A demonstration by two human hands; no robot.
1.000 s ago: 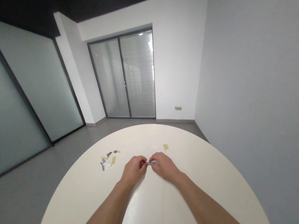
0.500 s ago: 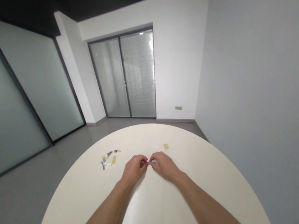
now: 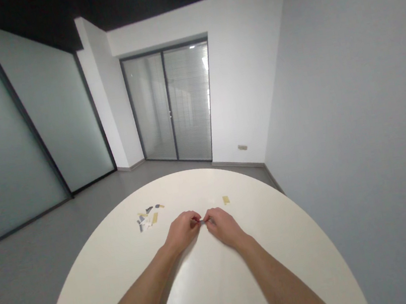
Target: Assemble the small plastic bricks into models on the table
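Both my hands meet over the middle of the white round table (image 3: 215, 282), fingertips pinched close together. Between them is a small grey piece (image 3: 202, 221), mostly covered by fingers and too small to name. My left hand (image 3: 183, 230) is closed on its left end, and my right hand (image 3: 222, 224) pinches its right end. Left of my left hand lies a loose group of small grey, white and yellowish pieces (image 3: 145, 221). Beyond my right hand is one small yellow piece (image 3: 226, 200), flat on the table.
The table's curved far edge (image 3: 190, 170) faces a glass door (image 3: 169, 106) with blinds. Frosted glass panels (image 3: 43, 104) stand on the left, and a plain pale wall (image 3: 363, 97) rises close on the right.
My fingers have shifted very slightly around the small grey piece. The pieces lying on the table stay where they were.
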